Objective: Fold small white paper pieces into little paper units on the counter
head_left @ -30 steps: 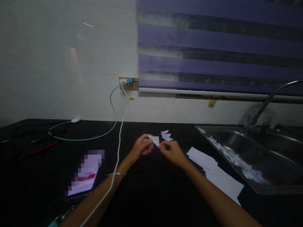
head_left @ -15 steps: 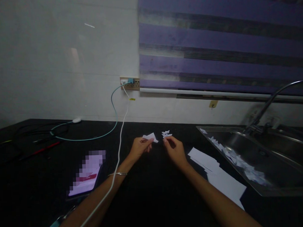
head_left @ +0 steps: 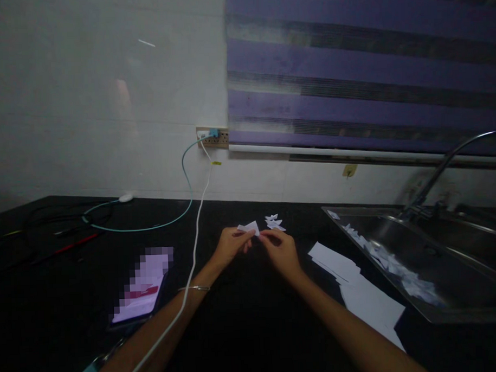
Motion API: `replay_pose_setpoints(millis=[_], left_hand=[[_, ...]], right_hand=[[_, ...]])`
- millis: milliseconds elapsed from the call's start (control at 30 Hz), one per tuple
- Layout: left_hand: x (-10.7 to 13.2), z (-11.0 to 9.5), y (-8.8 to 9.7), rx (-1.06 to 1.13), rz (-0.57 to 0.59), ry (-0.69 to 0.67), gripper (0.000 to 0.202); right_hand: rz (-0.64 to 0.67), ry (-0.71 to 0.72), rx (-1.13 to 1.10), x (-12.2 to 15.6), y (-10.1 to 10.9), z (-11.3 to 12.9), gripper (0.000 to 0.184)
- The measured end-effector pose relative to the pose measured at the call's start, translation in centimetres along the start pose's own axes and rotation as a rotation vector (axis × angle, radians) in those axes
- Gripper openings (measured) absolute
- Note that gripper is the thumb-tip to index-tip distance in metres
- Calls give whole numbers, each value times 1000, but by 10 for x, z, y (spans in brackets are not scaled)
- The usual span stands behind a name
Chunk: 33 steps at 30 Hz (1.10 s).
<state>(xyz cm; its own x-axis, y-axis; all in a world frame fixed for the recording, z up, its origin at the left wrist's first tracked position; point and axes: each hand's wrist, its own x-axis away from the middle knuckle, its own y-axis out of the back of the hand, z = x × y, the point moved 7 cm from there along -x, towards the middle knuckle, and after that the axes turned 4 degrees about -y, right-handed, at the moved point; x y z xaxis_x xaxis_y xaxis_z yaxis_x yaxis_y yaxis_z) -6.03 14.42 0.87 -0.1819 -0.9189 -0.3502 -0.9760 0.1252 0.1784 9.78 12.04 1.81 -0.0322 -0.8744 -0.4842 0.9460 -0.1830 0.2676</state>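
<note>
Between thumb and fingers, my left hand (head_left: pixel 231 245) pinches a small folded piece of white paper (head_left: pixel 249 227) above the black countertop (head_left: pixel 253 327). My right hand (head_left: pixel 282 252) has its fingertips closed on the right corner of that same paper. Just beyond the right hand lie several small folded paper pieces (head_left: pixel 275 222), pointed like little boats. Flat white paper sheets (head_left: pixel 372 301) lie overlapping beside my right forearm.
A steel sink (head_left: pixel 431 316) with a curved faucet (head_left: pixel 438 166) stands at right, folded papers along its rim. A phone (head_left: pixel 141 287) lies at left. A white cable (head_left: pixel 197 226) crosses over my left forearm from the wall outlet (head_left: pixel 220 138). A teal cable (head_left: pixel 152 228) loops at the back left.
My right hand has left the small folded pieces at the back and come left and slightly down to the paper in my left hand. That paper has shifted slightly right.
</note>
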Motion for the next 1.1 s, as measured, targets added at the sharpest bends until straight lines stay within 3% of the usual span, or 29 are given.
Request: replay_pose_setpoints(millis=[133, 233, 333, 533, 633, 767, 867, 1000, 1100], left_hand=[[0, 0, -1, 8, -5, 2, 43], [0, -1, -2, 12, -12, 3, 43], [1, 1, -4, 63, -27, 26, 43], [-1, 8, -10, 212, -74, 27, 45], [-4, 14, -13, 228, -118, 31, 52], [-9, 28, -26, 317, -66, 66, 57], [-12, 42, -30, 463, -46, 120, 56], [-6, 44, -33, 441, 128, 159, 53], [4, 29, -31, 252, 240, 44, 49]], right_hand=[[103, -234, -251, -1, -13, -25, 18], [231, -320, -381, 3, -27, -31, 24], [244, -291, -369, 4, -30, -30, 26], [-33, -143, -123, -1, -7, -26, 20], [-86, -87, -5, 2, -2, -17, 18], [4, -18, 73, 10, -9, 2, 17], [93, 3, -3, 11, -13, 10, 16], [98, -187, -294, 1, -7, -9, 20], [105, -432, -449, -4, -6, -32, 17]])
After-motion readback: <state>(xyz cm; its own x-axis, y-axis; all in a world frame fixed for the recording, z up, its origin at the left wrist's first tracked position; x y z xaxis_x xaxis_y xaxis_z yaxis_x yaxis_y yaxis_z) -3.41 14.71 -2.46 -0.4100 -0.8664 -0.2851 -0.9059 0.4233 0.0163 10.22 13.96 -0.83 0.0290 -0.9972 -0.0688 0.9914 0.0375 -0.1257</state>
